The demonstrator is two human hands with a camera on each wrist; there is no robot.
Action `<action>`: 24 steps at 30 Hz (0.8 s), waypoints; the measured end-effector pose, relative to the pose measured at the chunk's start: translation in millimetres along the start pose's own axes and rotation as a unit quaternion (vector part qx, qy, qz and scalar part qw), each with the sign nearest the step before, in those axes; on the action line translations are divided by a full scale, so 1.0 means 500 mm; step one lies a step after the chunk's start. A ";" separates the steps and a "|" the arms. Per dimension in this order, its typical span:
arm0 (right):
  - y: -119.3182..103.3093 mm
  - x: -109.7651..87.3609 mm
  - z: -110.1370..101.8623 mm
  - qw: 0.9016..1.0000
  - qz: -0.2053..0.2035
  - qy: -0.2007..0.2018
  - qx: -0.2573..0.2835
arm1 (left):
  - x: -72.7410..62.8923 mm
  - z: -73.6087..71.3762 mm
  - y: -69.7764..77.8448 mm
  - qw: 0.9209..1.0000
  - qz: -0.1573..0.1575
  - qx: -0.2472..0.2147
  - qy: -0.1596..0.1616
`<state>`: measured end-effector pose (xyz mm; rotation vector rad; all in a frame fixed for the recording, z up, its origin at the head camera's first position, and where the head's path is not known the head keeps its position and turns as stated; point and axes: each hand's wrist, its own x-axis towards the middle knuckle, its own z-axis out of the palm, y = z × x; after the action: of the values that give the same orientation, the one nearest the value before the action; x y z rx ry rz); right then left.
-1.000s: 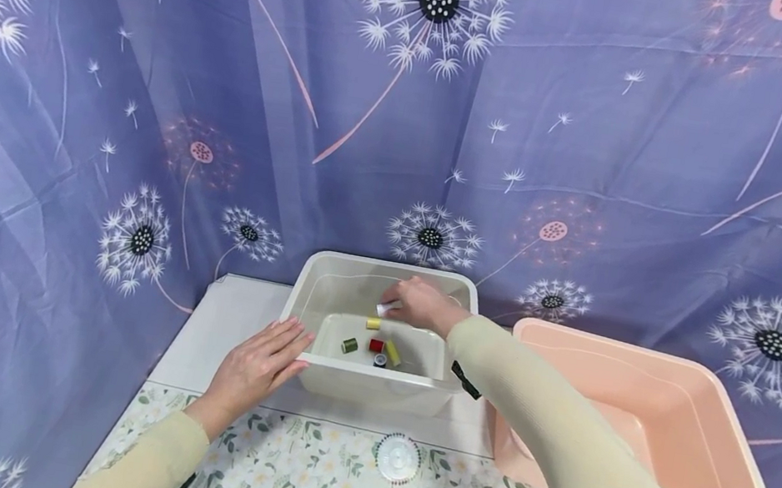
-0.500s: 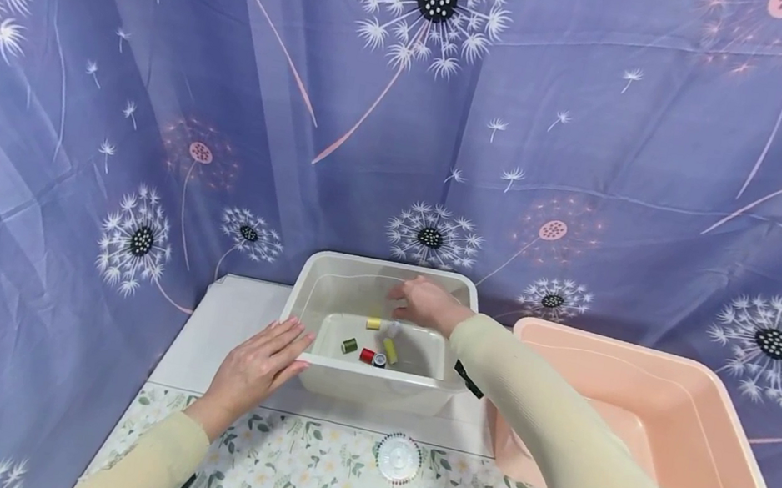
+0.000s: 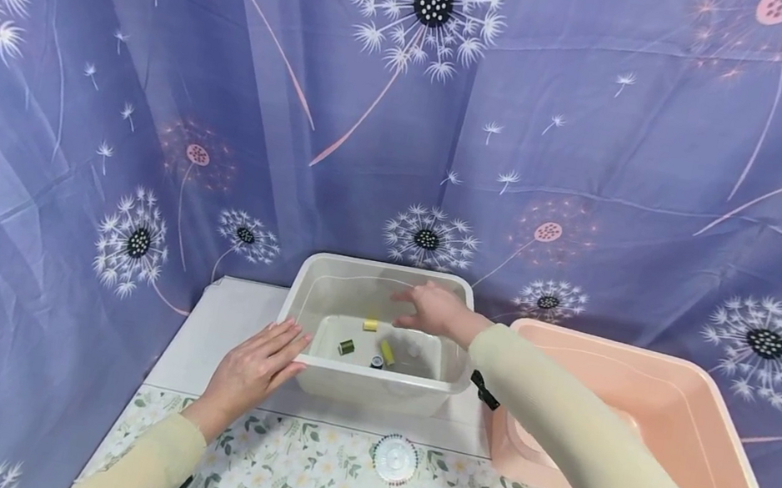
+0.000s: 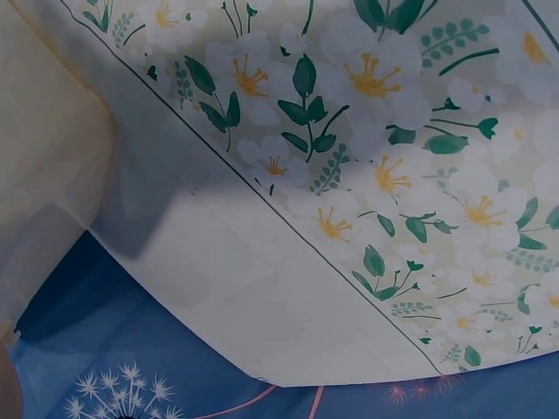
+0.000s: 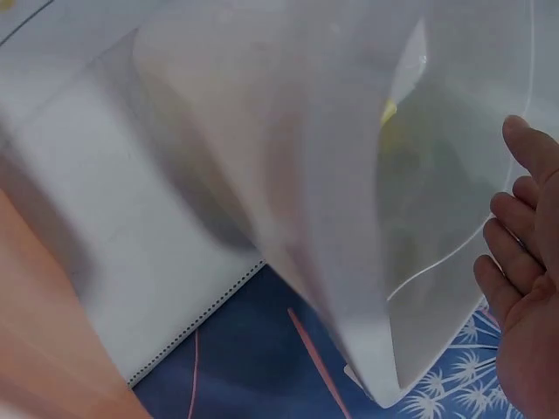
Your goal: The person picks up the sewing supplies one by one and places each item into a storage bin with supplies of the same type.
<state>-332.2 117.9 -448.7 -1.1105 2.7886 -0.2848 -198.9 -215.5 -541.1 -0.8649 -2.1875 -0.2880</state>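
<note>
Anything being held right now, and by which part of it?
Nothing visibly held. The right hand looks empty over the grey bin; the left hand rests on its near-left rim.

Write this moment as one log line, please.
left hand: on rim of grey bin | right hand: over bin, holding nothing visible | inside: yellow spool, dark green spool | nearby: peach bin

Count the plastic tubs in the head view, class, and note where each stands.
2: the grey tub in the middle, with the left hand at its rim; the peach tub to the right, partly behind the right sleeve.
</note>
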 end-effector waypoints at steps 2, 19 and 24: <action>0.000 -0.010 -0.002 1.000 -0.008 0.008 -0.004 | 0.000 0.000 0.000 1.000 0.000 0.000 0.000; -0.029 -0.104 -0.031 0.998 -0.046 0.035 0.016 | 0.003 -0.004 0.005 1.000 0.002 -0.005 0.008; -0.032 -0.131 -0.038 0.997 -0.060 0.044 0.027 | 0.004 -0.003 0.005 1.000 0.006 -0.006 0.013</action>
<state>-277.6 154.3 -423.4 -1.2834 2.7751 -0.4286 -197.5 -213.5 -538.8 -0.8755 -2.1577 -0.3067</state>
